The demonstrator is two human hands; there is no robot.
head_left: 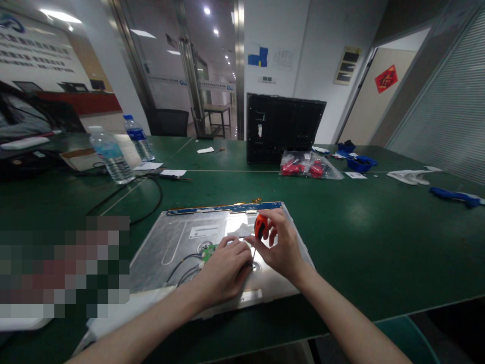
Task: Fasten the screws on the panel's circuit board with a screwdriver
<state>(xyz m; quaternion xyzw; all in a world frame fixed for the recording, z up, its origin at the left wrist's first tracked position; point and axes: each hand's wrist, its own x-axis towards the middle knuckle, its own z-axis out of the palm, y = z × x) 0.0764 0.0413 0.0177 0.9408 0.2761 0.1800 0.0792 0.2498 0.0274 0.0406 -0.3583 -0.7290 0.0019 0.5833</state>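
A flat silvery metal panel lies on the green table, with a narrow blue circuit strip along its far edge. My right hand is closed on an orange and black screwdriver, held upright with its thin shaft pointing down at the panel. My left hand rests on the panel beside the shaft, fingers bent together near its tip; whatever they may hold is hidden. Partly under my left hand is a small green circuit board, with dark cables running from it.
A black monitor casing stands at the back, a bag of red parts before it. Two water bottles and a black cable are at left. Blue items and a blue strip lie at right.
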